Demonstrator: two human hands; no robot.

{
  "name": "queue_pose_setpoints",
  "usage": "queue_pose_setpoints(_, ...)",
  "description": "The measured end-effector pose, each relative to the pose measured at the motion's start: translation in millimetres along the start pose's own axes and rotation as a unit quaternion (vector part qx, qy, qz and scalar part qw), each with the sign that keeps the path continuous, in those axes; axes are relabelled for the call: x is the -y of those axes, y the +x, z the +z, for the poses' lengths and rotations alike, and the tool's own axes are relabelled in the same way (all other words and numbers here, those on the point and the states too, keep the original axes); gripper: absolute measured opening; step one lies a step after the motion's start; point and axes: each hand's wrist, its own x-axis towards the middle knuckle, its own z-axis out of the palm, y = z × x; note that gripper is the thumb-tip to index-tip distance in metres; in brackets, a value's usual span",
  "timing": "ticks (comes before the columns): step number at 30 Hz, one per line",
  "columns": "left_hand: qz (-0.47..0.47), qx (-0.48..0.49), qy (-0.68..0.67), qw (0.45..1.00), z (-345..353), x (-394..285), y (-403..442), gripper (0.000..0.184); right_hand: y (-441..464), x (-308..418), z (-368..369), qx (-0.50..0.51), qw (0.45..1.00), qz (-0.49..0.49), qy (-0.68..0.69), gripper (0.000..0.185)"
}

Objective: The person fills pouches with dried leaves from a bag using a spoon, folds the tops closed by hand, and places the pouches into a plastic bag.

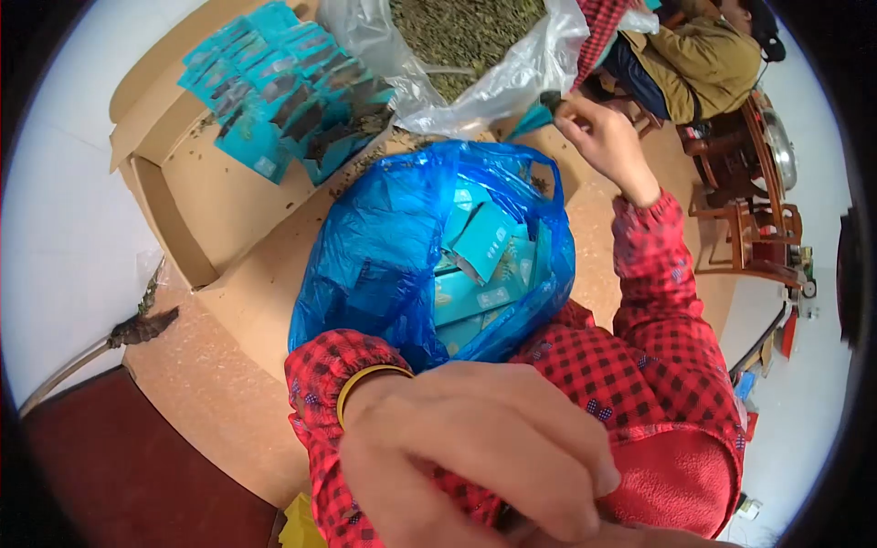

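My right hand (pixel 610 142) pinches a small teal packet (pixel 532 121) beside the clear plastic bag (pixel 553 50) of dried green-brown leaves (pixel 461 36). Dark material shows at the packet's upper end. My left hand (pixel 475 447), with a yellow bracelet, is large and close to the camera at the bottom. Its fingers are curled together, and what they hold, if anything, is hidden. Between the two hands, an open blue plastic bag (pixel 365 247) holds several flat teal packets (pixel 484 242).
Rows of open teal packets with dark contents (pixel 251 146) stand in a cardboard box (pixel 210 224) at upper left, leaf bits scattered around. Another person in a brown jacket (pixel 699 68) sits at upper right, near wooden chairs (pixel 763 228). A dark red surface (pixel 137 466) lies lower left.
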Motion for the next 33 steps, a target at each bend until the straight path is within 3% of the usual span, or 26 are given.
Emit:
queue_pose_setpoints(2, -0.019, 0.024, 0.145, 0.989, -8.0, -17.0, 5.8, 0.022, -5.9, 24.4, -26.0, -0.013, 0.995, -0.043, 0.094, 0.018)
queue_pose_setpoints(4, 0.123, -0.012, 0.31, 0.943, -24.8, -1.8, 8.2, 0.027, -10.2, 67.8, -57.5, -0.002, 0.98, -0.131, 0.153, 0.017)
queue_pose_setpoints(5, 0.01, -0.024, 0.494, 0.869, -29.1, -19.6, 11.1, 0.032, -10.1, 84.0, -62.5, 0.013, 0.96, -0.193, 0.202, 0.017)
queue_pose_setpoints(6, -0.106, -0.04, 0.645, 0.756, -32.5, -37.9, 13.8, 0.038, -2.5, 91.2, -48.8, 0.016, 0.957, -0.199, 0.209, 0.017)
queue_pose_setpoints(10, -0.181, -0.17, 0.618, 0.746, -81.2, -25.1, -3.0, 0.041, 9.4, 77.9, 17.5, 0.006, 0.932, -0.298, 0.207, 0.018)
queue_pose_setpoints(12, -0.222, -0.252, 0.586, 0.737, -90.3, -25.0, -8.2, 0.037, -3.2, 67.6, 25.7, 0.017, 0.942, -0.217, 0.255, 0.024)
queue_pose_setpoints(14, -0.205, -0.258, 0.579, 0.746, -93.5, -31.3, -9.9, 0.035, -10.7, 61.9, 31.0, 0.024, 0.945, -0.161, 0.282, 0.027)
queue_pose_setpoints(17, -0.159, -0.26, 0.564, 0.767, -96.8, -37.4, -8.9, 0.032, -6.1, 55.4, 33.3, 0.035, 0.968, -0.235, 0.078, 0.036)
queue_pose_setpoints(20, -0.156, -0.272, 0.594, 0.741, -97.3, -42.1, -9.2, 0.032, 3.7, 58.5, 41.4, 0.035, 0.958, -0.285, 0.022, 0.036)
queue_pose_setpoints(25, -0.165, -0.265, 0.596, 0.74, -96.9, -38.0, -9.8, 0.03, 11.0, 55.8, 52.3, 0.03, 0.939, -0.337, -0.066, 0.031)
queue_pose_setpoints(30, -0.205, -0.231, 0.628, 0.714, -94.8, -33.8, -9.7, 0.029, 10.2, 43.6, 27.2, 0.05, 0.945, -0.312, -0.089, 0.024)
queue_pose_setpoints(33, -0.225, -0.22, 0.634, 0.706, -93.2, -27.6, -9.1, 0.029, 8.8, 36.8, -0.9, -0.021, 0.961, -0.275, -0.017, 0.019)
